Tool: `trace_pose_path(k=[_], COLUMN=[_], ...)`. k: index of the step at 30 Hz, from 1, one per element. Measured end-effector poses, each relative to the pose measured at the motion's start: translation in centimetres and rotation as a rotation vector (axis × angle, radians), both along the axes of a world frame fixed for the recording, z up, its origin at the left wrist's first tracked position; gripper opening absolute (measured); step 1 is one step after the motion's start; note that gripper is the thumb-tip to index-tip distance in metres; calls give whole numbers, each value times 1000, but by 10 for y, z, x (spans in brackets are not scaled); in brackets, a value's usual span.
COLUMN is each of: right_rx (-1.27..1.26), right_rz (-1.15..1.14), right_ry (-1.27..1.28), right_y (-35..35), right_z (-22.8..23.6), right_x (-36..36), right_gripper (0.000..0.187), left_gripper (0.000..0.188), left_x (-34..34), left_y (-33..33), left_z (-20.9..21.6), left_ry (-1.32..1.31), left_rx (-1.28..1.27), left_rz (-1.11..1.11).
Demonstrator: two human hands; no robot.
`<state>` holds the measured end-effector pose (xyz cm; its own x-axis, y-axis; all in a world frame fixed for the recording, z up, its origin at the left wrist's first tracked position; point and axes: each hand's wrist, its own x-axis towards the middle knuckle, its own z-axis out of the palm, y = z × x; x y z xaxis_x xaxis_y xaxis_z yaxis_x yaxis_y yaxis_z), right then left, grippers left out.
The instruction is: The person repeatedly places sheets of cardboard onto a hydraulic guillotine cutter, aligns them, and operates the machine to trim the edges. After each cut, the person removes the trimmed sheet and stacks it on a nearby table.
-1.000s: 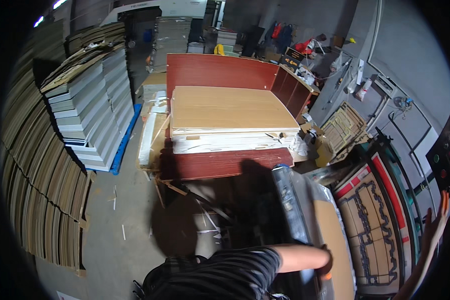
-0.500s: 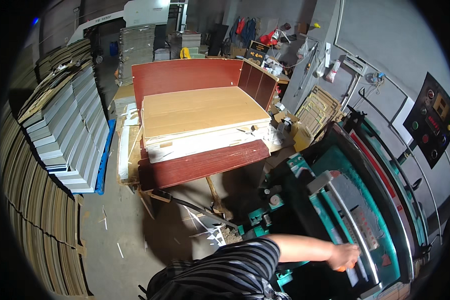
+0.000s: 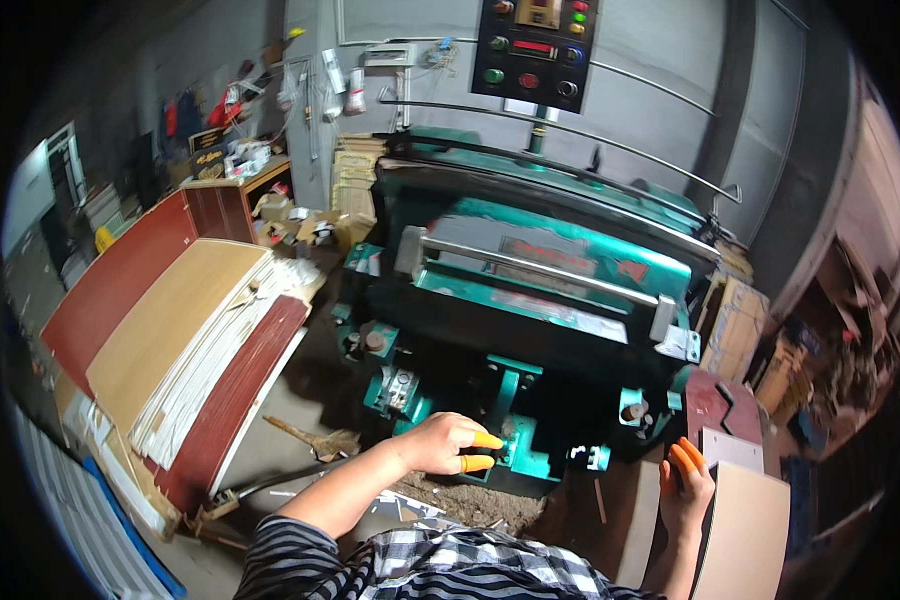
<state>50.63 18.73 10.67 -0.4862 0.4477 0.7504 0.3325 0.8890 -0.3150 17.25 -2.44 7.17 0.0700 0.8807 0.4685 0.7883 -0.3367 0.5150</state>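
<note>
A big green machine stands up ahead. A tan board lies at the right. The right hand is by the board's left edge; I can't tell if it grips. The left hand is empty, fingers apart, farther off.

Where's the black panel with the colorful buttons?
In the head view, the black panel is at the top, just right of center, above the green machine.
</note>
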Motion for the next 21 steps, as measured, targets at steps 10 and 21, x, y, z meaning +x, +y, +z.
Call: trace_pose_path(k=[10, 21], right_rx=[-47, 15], right_rz=[-154, -248], right_ry=[31, 76], right_y=[-17, -41], right_z=[-12, 1], right_x=[60, 91], right_gripper=[28, 21], left_gripper=[21, 38], left_x=[46, -6], left_y=[17, 73], left_z=[89, 134], left_ry=[113, 325], left_rx=[458, 587], left_rz=[9, 468])
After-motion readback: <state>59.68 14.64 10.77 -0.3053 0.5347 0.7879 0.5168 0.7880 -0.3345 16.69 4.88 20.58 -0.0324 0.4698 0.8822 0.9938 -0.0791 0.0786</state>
